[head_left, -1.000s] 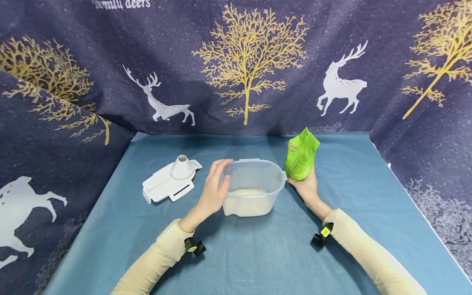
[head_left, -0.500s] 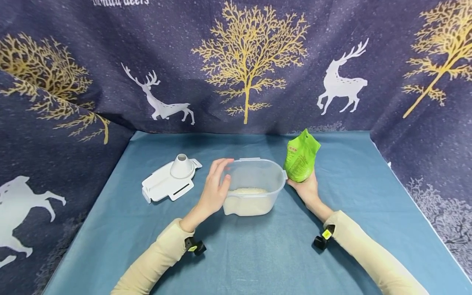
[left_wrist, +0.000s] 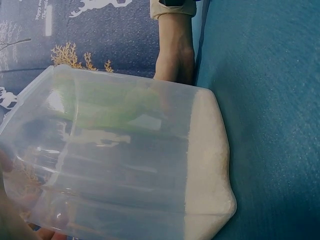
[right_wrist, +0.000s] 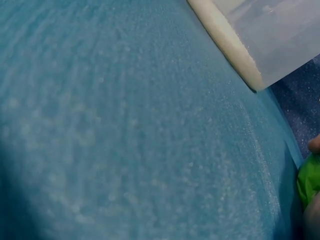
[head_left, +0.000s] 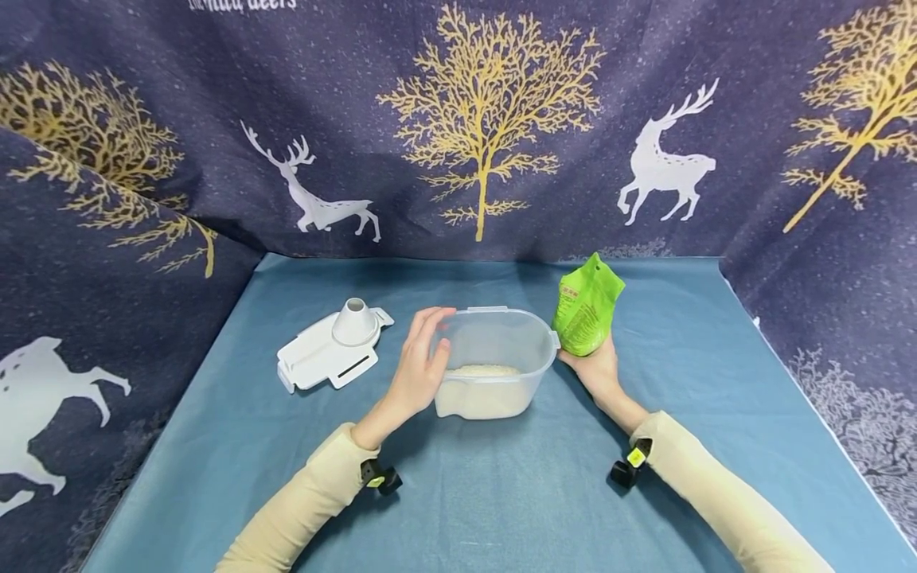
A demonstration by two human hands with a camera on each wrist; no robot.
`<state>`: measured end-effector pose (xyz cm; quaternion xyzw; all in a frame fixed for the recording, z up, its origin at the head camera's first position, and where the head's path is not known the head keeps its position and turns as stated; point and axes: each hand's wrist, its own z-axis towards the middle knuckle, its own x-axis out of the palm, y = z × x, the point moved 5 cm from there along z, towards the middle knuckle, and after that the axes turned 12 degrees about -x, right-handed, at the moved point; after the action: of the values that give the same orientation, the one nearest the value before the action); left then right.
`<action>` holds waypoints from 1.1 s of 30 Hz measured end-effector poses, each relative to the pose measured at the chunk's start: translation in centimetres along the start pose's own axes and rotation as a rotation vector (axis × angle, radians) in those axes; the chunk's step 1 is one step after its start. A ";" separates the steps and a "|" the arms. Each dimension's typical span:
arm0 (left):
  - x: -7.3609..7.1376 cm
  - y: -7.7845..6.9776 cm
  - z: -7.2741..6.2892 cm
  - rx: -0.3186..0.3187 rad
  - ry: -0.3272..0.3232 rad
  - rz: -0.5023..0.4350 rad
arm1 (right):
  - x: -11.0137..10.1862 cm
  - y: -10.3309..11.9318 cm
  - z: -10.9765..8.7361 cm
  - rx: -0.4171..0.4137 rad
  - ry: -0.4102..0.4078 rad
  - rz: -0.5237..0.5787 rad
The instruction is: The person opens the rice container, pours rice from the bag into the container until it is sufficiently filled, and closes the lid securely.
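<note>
A clear plastic container (head_left: 516, 346) stands upright on the blue cloth, with a layer of white, rice-like grains (head_left: 485, 372) at its bottom. My left hand (head_left: 419, 362) holds its left end near the rim, fingers at the far side and thumb at the near side. In the left wrist view the grains (left_wrist: 207, 165) show through the wall. To the right of the container, my right hand (head_left: 598, 370) grips the lower part of a green printed bag (head_left: 587, 310). The bag is upright, close beside the container's right tab. Only a corner of the green bag (right_wrist: 310, 177) shows in the right wrist view.
On the left of the blue cloth (head_left: 494, 493) lies a white lid (head_left: 311, 362) with side clips. A white cone-shaped spout (head_left: 354, 322) rises from it. A dark curtain (head_left: 544, 103) with deer and trees hangs behind the table.
The green bag and my right hand have come down very slightly. My left hand and the container stay in place.
</note>
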<state>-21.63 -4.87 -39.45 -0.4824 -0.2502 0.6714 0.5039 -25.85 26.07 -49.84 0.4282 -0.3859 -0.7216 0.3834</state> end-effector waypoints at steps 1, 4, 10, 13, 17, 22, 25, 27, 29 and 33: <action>0.0 0.0 0.0 -0.001 -0.001 -0.001 | 0.0 0.0 0.0 -0.005 -0.003 0.006; 0.0 0.0 0.0 -0.007 -0.002 -0.007 | 0.0 0.1 0.0 -0.032 -0.009 0.006; -0.1 -0.1 0.0 -0.003 -0.001 -0.011 | 0.0 0.4 -0.2 -0.049 -0.013 -0.054; -0.1 -0.1 0.0 -0.002 0.000 -0.016 | 0.0 0.4 -0.2 -0.031 -0.006 -0.086; -0.1 0.0 -0.1 -0.009 0.001 -0.015 | 0.1 0.3 -0.3 -0.032 -0.012 -0.069; 0.0 0.0 -0.1 -0.021 0.003 -0.009 | 0.1 0.2 -0.6 -0.052 -0.027 -0.054; 0.0 -0.1 0.0 -0.013 0.005 -0.011 | -0.1 0.3 -0.8 -0.065 -0.031 -0.047; -0.1 -0.1 0.0 -0.005 0.003 -0.011 | -0.1 0.3 -0.9 -0.076 -0.031 -0.031; -0.1 -0.1 0.0 -0.001 0.000 -0.012 | 0.0 0.4 -1.0 -0.082 -0.026 -0.020; -0.2 -0.1 0.0 -0.009 -0.001 -0.014 | 0.2 0.4 -1.1 -0.082 -0.021 -0.011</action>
<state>-21.56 -5.01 -39.35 -0.4825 -0.2567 0.6672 0.5061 -24.85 25.54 -49.93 0.4063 -0.3577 -0.7434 0.3927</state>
